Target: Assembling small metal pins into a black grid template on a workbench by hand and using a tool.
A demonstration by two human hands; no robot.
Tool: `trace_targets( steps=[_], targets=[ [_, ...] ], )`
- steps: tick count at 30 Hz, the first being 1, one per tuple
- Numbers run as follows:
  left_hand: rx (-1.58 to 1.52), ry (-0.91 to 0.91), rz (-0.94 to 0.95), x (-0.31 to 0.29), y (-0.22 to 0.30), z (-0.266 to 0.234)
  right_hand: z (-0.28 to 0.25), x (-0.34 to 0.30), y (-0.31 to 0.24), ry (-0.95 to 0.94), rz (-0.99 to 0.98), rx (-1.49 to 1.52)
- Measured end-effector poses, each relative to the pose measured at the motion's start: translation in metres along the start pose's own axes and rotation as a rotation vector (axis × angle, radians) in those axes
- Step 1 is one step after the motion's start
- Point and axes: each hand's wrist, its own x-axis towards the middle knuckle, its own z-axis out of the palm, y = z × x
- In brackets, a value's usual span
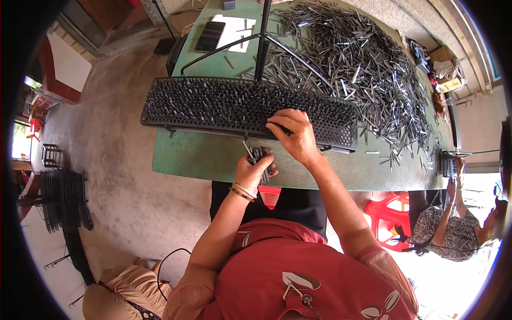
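Observation:
A long black perforated rack (345, 133) lies across the green table in front of me. Most of its holes are filled with small dark upright pieces; toward the right end bare holes show. My left hand (255, 169), just below the rack's near edge, is closed around a bunch of thin metal strips (258, 155) whose ends stick out above the fingers. At the rack's front edge, right of the middle, my right hand (294, 133) has its thumb and fingers pinched together over the holes. A dark bit shows by those fingertips, too small to make out.
A big heap of loose metal strips (368, 58) covers the right and far side of the green table (186, 154). A black metal stand (261, 48) rises behind the rack. At the far left lies a phone (210, 36). Another person (453, 226) works at the right, near red stools (386, 216).

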Motion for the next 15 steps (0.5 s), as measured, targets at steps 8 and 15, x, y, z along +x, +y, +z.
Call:
trace_targets(
  steps=[8,15],
  targets=[
    [-0.001,0.015,0.000,-0.0008,-0.0038,0.0002,0.0051,-0.0035,-0.0017,0.065,0.048,-0.016],
    [-0.019,-0.049,-0.042,0.0005,-0.0039,-0.0001,0.0027,-0.0065,-0.0025,0.144,0.033,-0.113]
  ],
)
